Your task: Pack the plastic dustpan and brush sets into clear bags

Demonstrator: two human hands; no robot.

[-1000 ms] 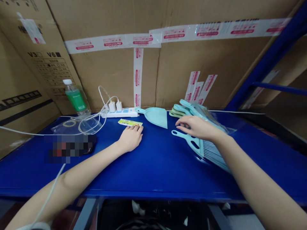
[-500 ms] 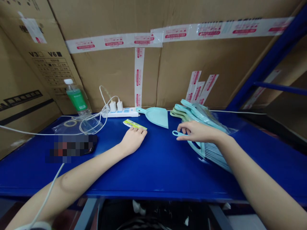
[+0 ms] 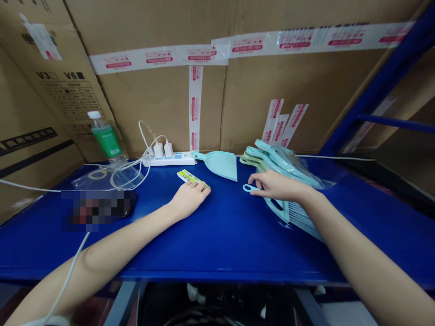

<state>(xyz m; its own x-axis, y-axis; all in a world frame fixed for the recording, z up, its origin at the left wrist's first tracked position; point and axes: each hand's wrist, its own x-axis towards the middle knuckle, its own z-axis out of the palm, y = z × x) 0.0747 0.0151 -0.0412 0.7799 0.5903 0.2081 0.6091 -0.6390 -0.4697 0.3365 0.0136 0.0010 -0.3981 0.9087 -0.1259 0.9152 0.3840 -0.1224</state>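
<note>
My left hand (image 3: 189, 199) lies on the blue table (image 3: 217, 235) with its fingertips pressed on a yellow-green label strip (image 3: 188, 176). My right hand (image 3: 276, 186) is closed around the handle of a light teal hand brush (image 3: 288, 212) that lies on the table, bristles toward me. A light teal dustpan (image 3: 220, 164) rests between the hands, near the back. Behind my right hand a stack of teal and pale green brushes in clear bags (image 3: 282, 163) leans against the cardboard.
A white power strip (image 3: 169, 158) with two chargers and white cables sits at the back. A green-labelled bottle (image 3: 105, 138) and a clear bag (image 3: 108, 179) are at the left. Large cardboard boxes (image 3: 238, 90) wall the back; a blue rack post (image 3: 374, 90) rises at right.
My left hand has slid the label strip to the right and turned it. My right hand went from flat over the brush to closed on its handle.
</note>
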